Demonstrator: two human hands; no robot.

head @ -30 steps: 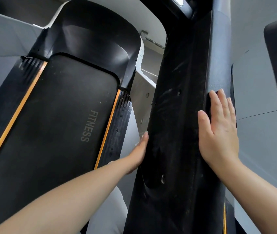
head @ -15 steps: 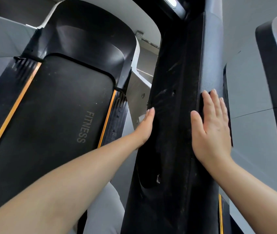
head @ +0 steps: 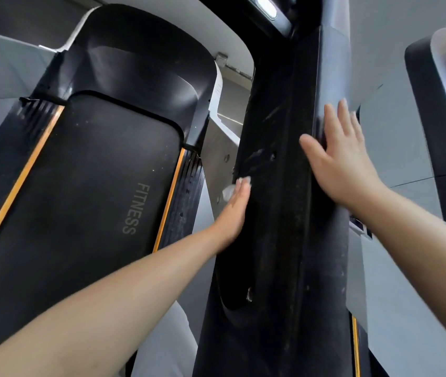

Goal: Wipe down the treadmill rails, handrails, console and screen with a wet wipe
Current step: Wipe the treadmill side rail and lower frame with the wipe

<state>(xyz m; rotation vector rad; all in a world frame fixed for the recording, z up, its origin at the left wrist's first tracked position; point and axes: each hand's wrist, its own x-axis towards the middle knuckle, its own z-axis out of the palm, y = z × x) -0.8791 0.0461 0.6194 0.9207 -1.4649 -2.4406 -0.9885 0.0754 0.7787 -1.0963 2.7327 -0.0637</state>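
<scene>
A long black handrail (head: 279,240) of the treadmill runs from the bottom of the view up toward the console. My left hand (head: 234,210) presses with straight fingers against the rail's left side. A bit of white wet wipe (head: 228,191) shows under its fingertips. My right hand (head: 339,156) lies flat on the rail's right edge, higher up, with fingers straight and thumb spread. It holds nothing. The rail's surface shows dust and streaks.
The belt (head: 94,200) marked FITNESS lies to the left, between ribbed side rails with orange stripes (head: 186,191). The black motor hood (head: 134,66) is beyond it. A lit console part (head: 266,6) sits at the top. Another machine (head: 439,118) stands at the right.
My left hand slid up the rail's left side with the wipe, then held about level. My right hand moved further up the right edge in the last half second.
</scene>
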